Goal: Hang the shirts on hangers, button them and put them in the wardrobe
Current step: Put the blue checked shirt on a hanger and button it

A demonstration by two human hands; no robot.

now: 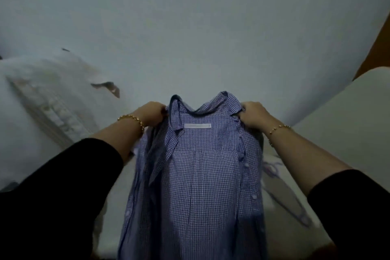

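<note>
One blue checked shirt (202, 164) hangs with its front open, its hem cut off at the frame's bottom edge. Two hands clutch it at the collar: the left hand (152, 114) at the shirt's left shoulder, the right hand (253, 116) at its right. Just right of the shirt, one blurred purple hanger (285, 194) lies on the white bed (337, 116). Left of and beyond the shirt lies one crumpled white garment (52, 91), with a pale wall (190, 27) behind.

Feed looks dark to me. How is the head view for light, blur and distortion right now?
Head view: dim, flat light with a bluish cast and no glare; the checked shirt, left hand and right hand read fairly sharp at centre; the white cloth at left is smeared by blur; wide-angle distortion bends straight lines near the edges.
</note>
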